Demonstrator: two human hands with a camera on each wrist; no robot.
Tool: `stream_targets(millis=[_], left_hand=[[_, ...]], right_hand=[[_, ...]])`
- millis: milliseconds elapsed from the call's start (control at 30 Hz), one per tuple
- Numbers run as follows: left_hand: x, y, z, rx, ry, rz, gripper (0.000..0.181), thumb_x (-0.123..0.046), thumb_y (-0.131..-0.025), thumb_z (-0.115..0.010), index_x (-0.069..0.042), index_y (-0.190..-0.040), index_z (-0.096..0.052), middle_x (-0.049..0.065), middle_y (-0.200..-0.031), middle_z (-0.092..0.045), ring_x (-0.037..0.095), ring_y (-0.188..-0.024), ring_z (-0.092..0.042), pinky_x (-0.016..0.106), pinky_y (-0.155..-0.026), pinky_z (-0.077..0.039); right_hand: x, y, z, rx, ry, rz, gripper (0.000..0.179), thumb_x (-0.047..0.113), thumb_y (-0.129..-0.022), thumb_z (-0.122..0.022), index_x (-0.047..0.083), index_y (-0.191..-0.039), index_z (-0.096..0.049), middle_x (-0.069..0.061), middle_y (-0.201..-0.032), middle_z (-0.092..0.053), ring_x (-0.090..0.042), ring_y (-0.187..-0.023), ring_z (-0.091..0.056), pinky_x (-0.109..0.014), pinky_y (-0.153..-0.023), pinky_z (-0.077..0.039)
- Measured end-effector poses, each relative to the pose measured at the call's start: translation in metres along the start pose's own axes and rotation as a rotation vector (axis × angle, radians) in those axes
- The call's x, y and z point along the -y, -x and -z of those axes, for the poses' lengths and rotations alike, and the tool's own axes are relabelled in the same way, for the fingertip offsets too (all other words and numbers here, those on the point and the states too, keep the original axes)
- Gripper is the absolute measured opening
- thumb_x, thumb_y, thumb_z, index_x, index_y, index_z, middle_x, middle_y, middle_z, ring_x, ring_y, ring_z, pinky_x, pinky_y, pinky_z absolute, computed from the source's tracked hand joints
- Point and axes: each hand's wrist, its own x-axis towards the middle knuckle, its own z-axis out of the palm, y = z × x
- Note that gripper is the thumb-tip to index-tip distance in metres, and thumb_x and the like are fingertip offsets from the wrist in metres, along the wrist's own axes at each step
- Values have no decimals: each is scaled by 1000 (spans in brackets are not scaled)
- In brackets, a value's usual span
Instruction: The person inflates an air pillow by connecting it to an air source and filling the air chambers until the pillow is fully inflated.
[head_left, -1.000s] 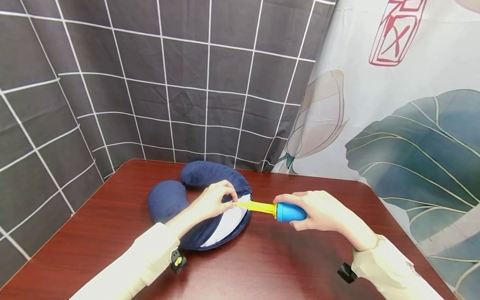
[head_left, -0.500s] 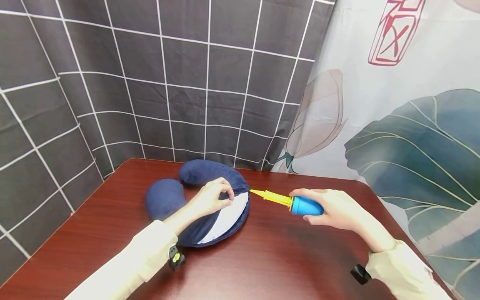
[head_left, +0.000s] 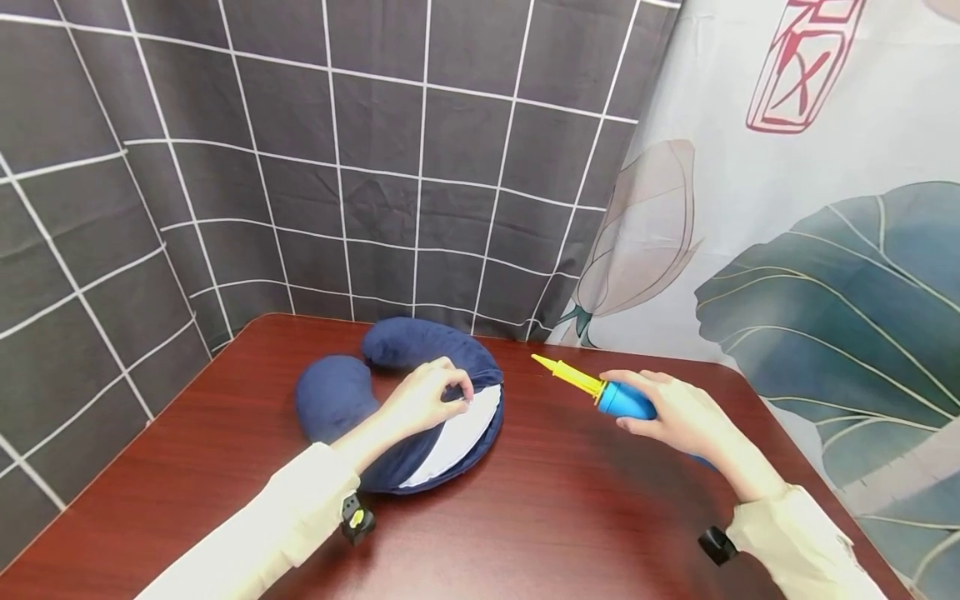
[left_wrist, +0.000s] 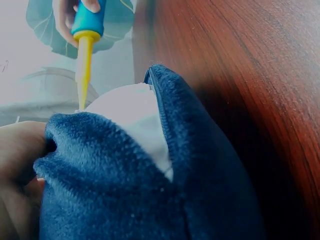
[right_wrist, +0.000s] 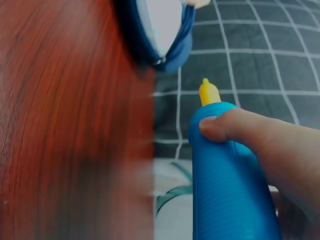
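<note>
A navy U-shaped neck pillow (head_left: 335, 397) lies on the table, its zipped cover parted to show a white inner lining (head_left: 456, 444). At the parted cover, my left hand (head_left: 423, 398) bends thumb and forefinger together and pinches at the pillow's edge; the left wrist view shows its fingers against a fold of plush cover (left_wrist: 100, 155). What sits right between the fingertips is hidden. My right hand (head_left: 684, 414) grips a blue hand pump (right_wrist: 225, 180) by its body. The pump's yellow nozzle (head_left: 573, 377) points left toward the pillow, apart from it.
The dark red wooden table (head_left: 517, 533) ends at a grey, white-lined curtain (head_left: 375, 200) along the back. To the right hangs a pale cloth printed with a lotus (head_left: 847, 308). A small black device (head_left: 717, 545) hangs at the right cuff.
My right hand has drawn the pump away from the pillow to the right, and its nozzle now tilts more upward. The left hand stays at the pillow.
</note>
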Motion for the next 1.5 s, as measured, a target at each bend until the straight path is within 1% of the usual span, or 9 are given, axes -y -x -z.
stream_targets(millis=[100,200,300,567,767,967,1133,1300,1500], left_hand=[[-2,1,0,3,-7,43,9,-17,-80,-77,-22,-84,-71,-3,-84,-59,14,-75,-56,27,-67,-45],[-2,2,0,4,-14,80,9,-21,-81,-78,-25,-85,-71,-4,-86,-60,12,-78,-58,26,-67,-46],[-2,2,0,0,-15,92,8,-23,-81,-77,-25,-86,-71,-5,-88,-62,11,-83,-60,26,-68,-47],[-1,5,1,-20,26,95,8,-23,-82,-77,-26,-87,-71,-3,-86,-62,10,-82,-60,27,-69,-47],[2,7,1,-34,40,74,10,-23,-81,-77,-25,-89,-72,-2,-84,-62,10,-78,-59,27,-68,-46],[4,8,1,-36,50,62,12,-23,-80,-78,-23,-92,-73,-1,-84,-61,11,-78,-58,26,-68,-46],[5,9,3,-32,59,56,15,-22,-80,-79,-22,-94,-74,2,-88,-62,14,-79,-62,28,-71,-48],[5,10,4,-17,62,44,17,-21,-80,-78,-20,-97,-74,4,-90,-63,16,-80,-63,28,-72,-50],[5,11,5,8,78,45,20,-20,-82,-77,-20,-102,-75,5,-92,-65,16,-84,-63,28,-74,-50]], right_hand=[[-9,-4,-10,-7,-14,-16,66,39,-79,-81,33,-137,-51,-7,-116,-64,-24,-92,-61,-39,-65,-55],[-17,-8,-20,-9,-21,-29,66,38,-78,-82,31,-136,-52,-8,-114,-62,-24,-91,-61,-41,-66,-56],[-24,-11,-29,-7,-29,-45,65,37,-78,-81,30,-136,-52,-9,-114,-62,-25,-92,-61,-43,-66,-56],[-34,-16,-45,0,-50,-84,66,37,-79,-80,27,-137,-51,-11,-115,-62,-29,-96,-60,-48,-69,-56],[-39,-17,-54,24,-60,-110,64,38,-81,-79,26,-137,-52,-12,-117,-62,-31,-101,-59,-53,-75,-55],[-42,-17,-60,37,-62,-116,61,36,-82,-78,25,-137,-53,-13,-119,-62,-32,-102,-59,-55,-76,-54],[-43,-18,-63,51,-62,-125,63,36,-83,-78,24,-139,-52,-14,-119,-61,-32,-102,-59,-55,-76,-54],[-44,-18,-63,60,-65,-130,70,40,-82,-77,21,-143,-49,-18,-122,-60,-36,-105,-59,-57,-77,-54],[-42,-19,-61,18,-62,-101,70,42,-83,-76,19,-144,-49,-19,-128,-59,-38,-109,-56,-59,-83,-52]])
